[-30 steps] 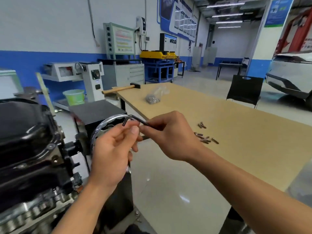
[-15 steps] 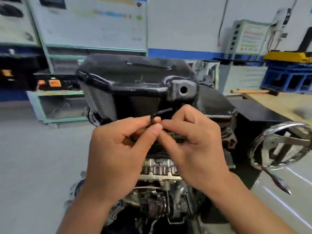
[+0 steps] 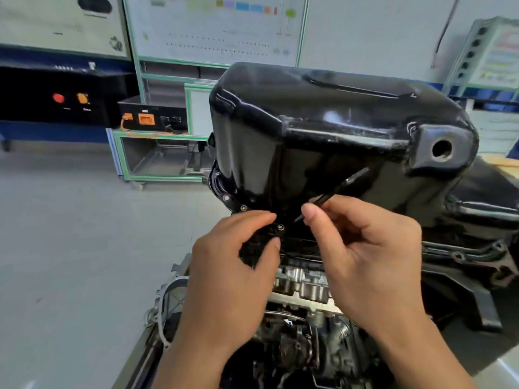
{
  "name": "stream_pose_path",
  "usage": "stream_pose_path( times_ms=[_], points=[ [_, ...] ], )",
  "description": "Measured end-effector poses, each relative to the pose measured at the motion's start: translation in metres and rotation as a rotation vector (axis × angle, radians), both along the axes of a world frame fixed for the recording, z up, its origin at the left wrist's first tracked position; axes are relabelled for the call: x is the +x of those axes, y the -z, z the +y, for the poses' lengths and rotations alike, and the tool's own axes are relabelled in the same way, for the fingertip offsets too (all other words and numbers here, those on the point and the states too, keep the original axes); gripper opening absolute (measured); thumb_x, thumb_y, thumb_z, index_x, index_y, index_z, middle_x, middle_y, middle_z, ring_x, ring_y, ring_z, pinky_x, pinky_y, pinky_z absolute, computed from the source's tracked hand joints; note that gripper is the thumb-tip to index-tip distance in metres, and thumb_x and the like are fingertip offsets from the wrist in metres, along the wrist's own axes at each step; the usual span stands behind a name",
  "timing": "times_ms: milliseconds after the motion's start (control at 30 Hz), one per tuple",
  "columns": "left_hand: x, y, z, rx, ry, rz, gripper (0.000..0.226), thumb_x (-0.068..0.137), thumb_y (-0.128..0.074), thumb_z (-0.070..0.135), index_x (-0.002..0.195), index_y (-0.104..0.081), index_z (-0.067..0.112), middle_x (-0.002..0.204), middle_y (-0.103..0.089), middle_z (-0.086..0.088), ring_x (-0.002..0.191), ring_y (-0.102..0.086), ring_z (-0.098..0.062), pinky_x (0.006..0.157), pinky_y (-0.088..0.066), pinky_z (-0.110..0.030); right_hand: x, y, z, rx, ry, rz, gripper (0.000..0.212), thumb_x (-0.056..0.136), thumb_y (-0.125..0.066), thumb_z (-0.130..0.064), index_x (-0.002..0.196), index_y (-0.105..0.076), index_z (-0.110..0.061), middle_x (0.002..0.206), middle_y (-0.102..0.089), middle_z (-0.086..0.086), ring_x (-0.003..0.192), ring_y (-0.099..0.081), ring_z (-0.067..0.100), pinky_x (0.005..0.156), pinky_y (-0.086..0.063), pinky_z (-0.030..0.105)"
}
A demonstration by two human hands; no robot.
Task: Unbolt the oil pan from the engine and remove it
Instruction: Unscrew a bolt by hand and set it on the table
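The black oil pan [image 3: 323, 113] sits on top of the upturned engine [image 3: 303, 290], with its drain hole [image 3: 441, 148] facing me. My right hand [image 3: 365, 254] pinches a black hex key [image 3: 345, 183] between thumb and fingers. The key's tip points down-left toward a bolt [image 3: 280, 227] on the pan's flange and stops just short of it. My left hand [image 3: 230, 276] holds the flange edge beside that bolt between forefinger and thumb. Two more flange bolts show further left.
A green-framed trolley [image 3: 157, 178] carrying a black box with orange sockets [image 3: 151, 119] stands behind on the left. Training boards line the back wall. Grey floor lies to the left. The black engine stand [image 3: 477, 304] fills the right side.
My view swung from the wooden table to the engine. Both hands came up to the pan's flange. The left hand left the key and now holds the flange; the right keeps the key.
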State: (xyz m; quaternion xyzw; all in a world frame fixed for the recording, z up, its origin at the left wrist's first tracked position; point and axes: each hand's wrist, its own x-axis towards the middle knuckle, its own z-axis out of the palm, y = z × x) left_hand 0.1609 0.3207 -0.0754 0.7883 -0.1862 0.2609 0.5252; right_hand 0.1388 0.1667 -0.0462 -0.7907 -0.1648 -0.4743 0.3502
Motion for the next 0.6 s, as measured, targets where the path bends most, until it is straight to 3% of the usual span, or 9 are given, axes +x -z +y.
stream_pose_path(
  times_ms=[100, 167, 267, 433, 600],
  points=[
    [0.005, 0.003, -0.014, -0.015, 0.012, 0.016, 0.031, 0.085, -0.074, 0.021, 0.112, -0.072, 0.035, 0.104, -0.068, 0.026, 0.101, -0.06, 0.012, 0.08, -0.048, -0.007, 0.003, 0.006, -0.002, 0.08, -0.027, 0.037, 0.022, 0.093, -0.07, -0.02, 0.072, -0.068, -0.014, 0.051, -0.052, -0.006, 0.045, -0.051, 0.015, 0.044, -0.039, 0.027],
    [0.009, 0.005, -0.018, -0.045, -0.008, 0.021, 0.029, 0.084, -0.076, 0.02, 0.109, -0.074, 0.034, 0.101, -0.069, 0.023, 0.099, -0.062, 0.011, 0.082, -0.046, -0.005, 0.005, 0.008, -0.001, 0.122, -0.042, 0.032, 0.019, 0.093, -0.07, -0.022, 0.075, -0.069, -0.018, 0.054, -0.057, -0.004, 0.045, -0.055, 0.017, 0.043, -0.042, 0.032],
    [0.012, 0.007, -0.019, -0.081, -0.018, 0.023, 0.028, 0.082, -0.078, 0.017, 0.105, -0.076, 0.032, 0.099, -0.07, 0.02, 0.096, -0.063, 0.01, 0.084, -0.043, -0.001, 0.004, 0.007, 0.002, 0.132, -0.056, 0.029, 0.018, 0.094, -0.069, -0.021, 0.076, -0.07, -0.016, 0.057, -0.059, -0.004, 0.046, -0.054, 0.017, 0.043, -0.042, 0.031],
    [0.01, 0.007, -0.02, -0.128, 0.022, -0.007, 0.027, 0.085, -0.076, 0.016, 0.106, -0.075, 0.031, 0.098, -0.071, 0.02, 0.095, -0.066, 0.005, 0.083, -0.052, -0.013, 0.004, 0.007, 0.005, 0.073, -0.041, 0.064, 0.017, 0.093, -0.069, -0.017, 0.077, -0.072, -0.01, 0.061, -0.063, 0.0, 0.052, -0.056, 0.017, 0.048, -0.043, 0.032],
    [0.006, 0.003, -0.024, -0.113, 0.148, -0.17, 0.028, 0.097, -0.06, 0.013, 0.12, -0.07, 0.026, 0.111, -0.069, 0.019, 0.109, -0.065, -0.006, 0.09, -0.053, -0.023, 0.002, 0.003, 0.006, -0.035, -0.096, 0.107, 0.013, 0.095, -0.063, -0.012, 0.093, -0.075, -0.006, 0.078, -0.069, 0.003, 0.072, -0.066, 0.015, 0.061, -0.05, 0.031]
  ],
)
